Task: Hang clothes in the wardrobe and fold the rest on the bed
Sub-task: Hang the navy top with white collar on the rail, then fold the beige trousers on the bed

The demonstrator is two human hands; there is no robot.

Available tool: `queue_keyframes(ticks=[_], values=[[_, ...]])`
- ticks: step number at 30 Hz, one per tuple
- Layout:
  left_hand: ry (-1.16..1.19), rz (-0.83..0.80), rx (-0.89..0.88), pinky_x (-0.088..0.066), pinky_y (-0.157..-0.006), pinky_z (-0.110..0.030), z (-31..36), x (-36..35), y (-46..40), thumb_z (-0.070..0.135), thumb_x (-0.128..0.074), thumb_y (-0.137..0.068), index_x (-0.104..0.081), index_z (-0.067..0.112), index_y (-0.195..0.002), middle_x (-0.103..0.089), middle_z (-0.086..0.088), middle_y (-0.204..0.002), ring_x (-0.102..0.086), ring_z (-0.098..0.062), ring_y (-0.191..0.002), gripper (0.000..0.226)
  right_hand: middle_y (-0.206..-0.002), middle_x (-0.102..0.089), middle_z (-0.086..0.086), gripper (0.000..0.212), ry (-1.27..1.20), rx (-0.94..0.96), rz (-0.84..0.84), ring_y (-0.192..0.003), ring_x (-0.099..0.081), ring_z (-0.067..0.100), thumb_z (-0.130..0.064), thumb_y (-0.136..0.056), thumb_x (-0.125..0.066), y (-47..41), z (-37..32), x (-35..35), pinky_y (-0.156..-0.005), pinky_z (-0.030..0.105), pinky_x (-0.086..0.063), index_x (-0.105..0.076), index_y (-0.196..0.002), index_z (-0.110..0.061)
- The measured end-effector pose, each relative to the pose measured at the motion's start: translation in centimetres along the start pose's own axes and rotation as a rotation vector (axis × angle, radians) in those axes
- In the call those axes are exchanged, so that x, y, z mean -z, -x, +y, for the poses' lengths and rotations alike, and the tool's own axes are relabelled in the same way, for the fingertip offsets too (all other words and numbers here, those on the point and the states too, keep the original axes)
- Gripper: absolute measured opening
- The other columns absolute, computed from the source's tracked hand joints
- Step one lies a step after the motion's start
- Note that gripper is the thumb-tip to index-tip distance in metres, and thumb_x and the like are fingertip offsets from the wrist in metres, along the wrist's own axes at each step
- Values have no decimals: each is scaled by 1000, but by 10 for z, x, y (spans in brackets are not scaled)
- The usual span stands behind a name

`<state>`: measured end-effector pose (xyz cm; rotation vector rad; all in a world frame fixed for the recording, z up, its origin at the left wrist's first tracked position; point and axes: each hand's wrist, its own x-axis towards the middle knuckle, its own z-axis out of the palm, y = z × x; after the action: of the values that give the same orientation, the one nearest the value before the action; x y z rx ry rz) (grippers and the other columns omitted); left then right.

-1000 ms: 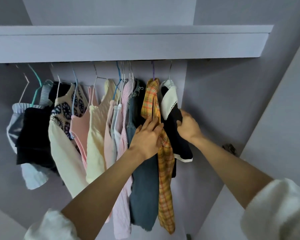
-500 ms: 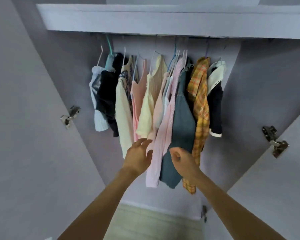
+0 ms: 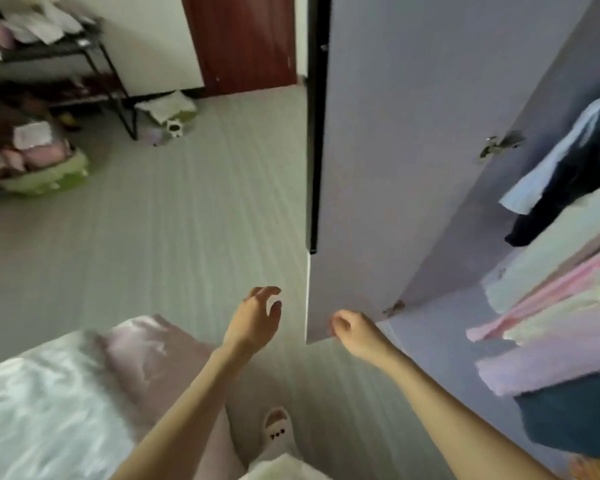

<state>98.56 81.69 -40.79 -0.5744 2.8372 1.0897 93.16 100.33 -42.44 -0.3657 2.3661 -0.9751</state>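
The left hand point(image 3: 255, 318) hangs in the air over the floor point(image 3: 174, 230), fingers spread and loosely curled, holding nothing and touching nothing; the right hand point(image 3: 355, 332) is loosely curled, fingers bent inward but closed on nothing, just beside the lower corner of the wardrobe door point(image 3: 395, 150), and whether it touches the edge cannot be told; both forearms are bare; the door is a flat, smooth pale lilac panel with a dark strip along its outer edge and a metal hinge point(image 3: 499, 145) on its inner face; the clothes point(image 3: 551, 341) hang inside the wardrobe at the right, soft folds of pink, cream and lilac cloth, a dark teal piece below, black and white ones above; the bed point(image 3: 49, 403) lies at lower left, its cover white and glossy with a dusty pink edge; the floor is pale grey with straight plank lines; a slipper point(image 3: 278, 429) with a small face shows between the arms; the picture is blurred
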Motion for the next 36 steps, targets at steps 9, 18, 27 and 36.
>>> queue_keyframes(ticks=[9, 18, 27, 36], values=[[97, 370, 434, -39, -94, -30, -173, 127, 2, 16, -49, -95, -55, 13, -127, -55, -12, -129, -55, -28, -112, 33, -98, -63, 2, 28, 152, 260, -385, -86, -57, 14, -15, -98, -38, -126, -165, -150, -72, 22, -45, -60, -113, -7], [221, 565, 665, -37, -93, -26, -298, 231, -43, 14, -48, -94, -56, 11, -126, -53, -8, -130, -52, -22, -117, 33, -90, -60, 1, 28, 264, 341, -563, -94, -62, 29, -12, -97, -38, -247, -310, -262, -85, 34, -47, -61, -110, -6], [267, 692, 827, -35, -97, -26, -370, 295, -118, 15, -48, -95, -55, 10, -127, -53, -8, -130, -51, -22, -119, 33, -81, -59, 1, 26, 317, 487, -737, -86, -58, 23, -7, -95, -39, -367, -420, -342, -88, 39, -49, -62, -107, -4], [376, 977, 1012, -38, -97, -29, -424, 375, -207, 13, -49, -93, -57, 7, -123, -57, -10, -126, -53, -23, -116, 32, -68, -55, -11, 23, 406, 692, -886, -83, -57, 21, -5, -93, -40, -484, -549, -397, -87, 41, -49, -62, -98, -12]])
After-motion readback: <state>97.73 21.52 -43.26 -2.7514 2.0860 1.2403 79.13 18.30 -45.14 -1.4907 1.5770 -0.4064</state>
